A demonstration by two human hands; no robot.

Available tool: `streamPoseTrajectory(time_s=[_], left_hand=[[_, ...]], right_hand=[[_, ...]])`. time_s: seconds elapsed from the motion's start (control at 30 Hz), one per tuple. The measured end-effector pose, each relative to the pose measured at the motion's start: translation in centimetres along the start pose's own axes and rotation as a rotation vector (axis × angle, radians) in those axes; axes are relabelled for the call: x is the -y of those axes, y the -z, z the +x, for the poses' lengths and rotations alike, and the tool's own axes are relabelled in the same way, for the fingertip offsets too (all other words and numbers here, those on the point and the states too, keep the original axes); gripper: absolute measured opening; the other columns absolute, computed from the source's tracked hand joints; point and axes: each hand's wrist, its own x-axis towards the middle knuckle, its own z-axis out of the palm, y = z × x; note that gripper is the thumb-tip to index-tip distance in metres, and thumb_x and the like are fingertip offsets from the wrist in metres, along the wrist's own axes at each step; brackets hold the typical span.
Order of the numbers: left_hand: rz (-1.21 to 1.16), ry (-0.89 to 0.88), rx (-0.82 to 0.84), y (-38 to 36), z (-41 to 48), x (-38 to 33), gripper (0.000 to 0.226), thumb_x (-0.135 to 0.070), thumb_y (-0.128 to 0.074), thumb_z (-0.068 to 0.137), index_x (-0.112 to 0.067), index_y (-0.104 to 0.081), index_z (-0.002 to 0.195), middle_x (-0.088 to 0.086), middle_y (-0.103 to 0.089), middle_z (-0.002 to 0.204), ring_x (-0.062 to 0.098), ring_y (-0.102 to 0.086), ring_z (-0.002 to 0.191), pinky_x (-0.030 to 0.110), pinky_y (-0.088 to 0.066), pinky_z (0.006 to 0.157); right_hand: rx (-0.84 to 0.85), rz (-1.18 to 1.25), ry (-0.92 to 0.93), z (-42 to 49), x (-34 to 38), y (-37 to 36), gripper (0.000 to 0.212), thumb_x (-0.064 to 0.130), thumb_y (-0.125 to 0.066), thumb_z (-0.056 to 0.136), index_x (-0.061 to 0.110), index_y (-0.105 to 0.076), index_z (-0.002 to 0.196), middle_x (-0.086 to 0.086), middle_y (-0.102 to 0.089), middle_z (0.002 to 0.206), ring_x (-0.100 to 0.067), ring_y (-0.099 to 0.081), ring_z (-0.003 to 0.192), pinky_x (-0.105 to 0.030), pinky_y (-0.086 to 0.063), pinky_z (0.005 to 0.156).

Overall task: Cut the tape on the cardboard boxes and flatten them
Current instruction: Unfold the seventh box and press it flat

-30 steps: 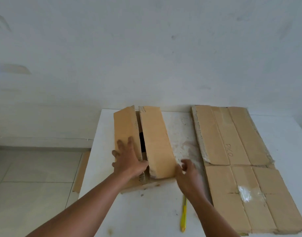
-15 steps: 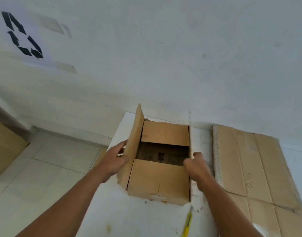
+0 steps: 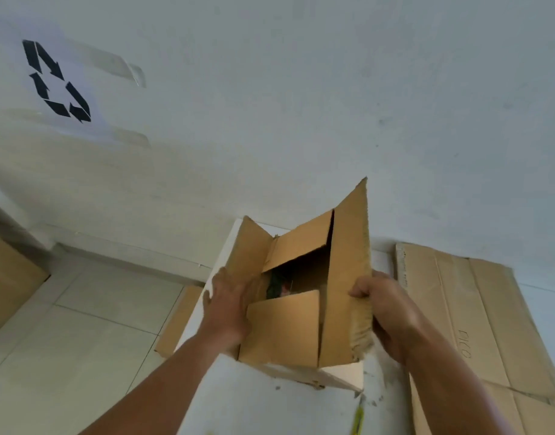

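1. A cardboard box (image 3: 282,331) stands on the white table (image 3: 254,403), low in the middle of the view and close to the wall.
2. Its top is open. The long flap at 3 o'clock stands nearly upright, and the long flap at 9 o'clock leans outward. The short flaps at 12 and 6 o'clock slant in over the mouth and leave a dark gap between them.
3. A dark green object (image 3: 274,287) with a touch of red beside it shows through that gap. What it is cannot be told, and the rest of the inside is in shadow.
4. The left hand (image 3: 227,306) lies against the box at 9 o'clock, at the foot of the leaning flap. Its fingers are fairly straight and close together, laid flat on the cardboard.
5. The right hand (image 3: 386,309) is at 3 o'clock, its fingers curled tight round the outer edge of the upright flap.
6. A flattened cardboard sheet (image 3: 489,309) lies on the table at 3 o'clock from the box, just beyond the right hand, with handwriting on one panel.
7. A yellow cutter (image 3: 358,417) lies on the table at 5 o'clock from the box, blurred and cut off by the bottom edge.
8. Down on the tiled floor, a cardboard strip (image 3: 178,321) lies against the table at 8 o'clock. Another brown box (image 3: 9,277) shows at 9 o'clock on the view's edge, its contents hidden.
9. A black recycling symbol (image 3: 58,81) is on the wall at 11 o'clock.
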Motion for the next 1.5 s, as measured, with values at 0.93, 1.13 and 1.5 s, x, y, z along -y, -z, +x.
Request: streamPoseTrajectory(time_s=[0.93,1.13,1.5], left_hand=[[-1.163,0.122,0.543,10.1,10.3,3.7,0.053,-0.061,-0.031,0.103,-0.037,-0.026,0.15,0.02,-0.069,0.118,0.034,-0.071,0.106,0.05,-0.053,0.097],[-1.299,0.109,0.271,11.3,12.9,2.2,0.066,-0.061,-0.039,0.101,-0.031,-0.023,0.158,0.005,-0.041,0.156,0.026,-0.046,0.137,0.053,-0.037,0.114],[-0.765,-0.129,0.235,13.0,14.1,2.2,0.079,-0.056,-0.061,0.091,-0.031,-0.023,0.156,0.002,-0.042,0.155,0.027,-0.047,0.135,0.052,-0.044,0.109]], right_hand=[[-0.068,-0.036,0.122,2.3,-0.8,-18.2,0.047,0.076,-0.049,0.074,0.063,-0.045,0.119,0.022,-0.049,0.142,-0.006,-0.045,0.132,-0.04,-0.037,0.11],[-0.013,-0.269,0.193,2.0,-2.1,-18.4,0.09,0.087,-0.049,0.072,0.058,-0.014,0.15,0.022,-0.032,0.155,-0.007,-0.036,0.139,-0.045,-0.036,0.115],[-0.157,-1.054,0.225,2.4,-5.5,-21.2,0.086,0.082,-0.005,0.084,0.033,-0.025,0.152,0.007,-0.002,0.162,-0.013,-0.007,0.146,-0.038,-0.014,0.118]])
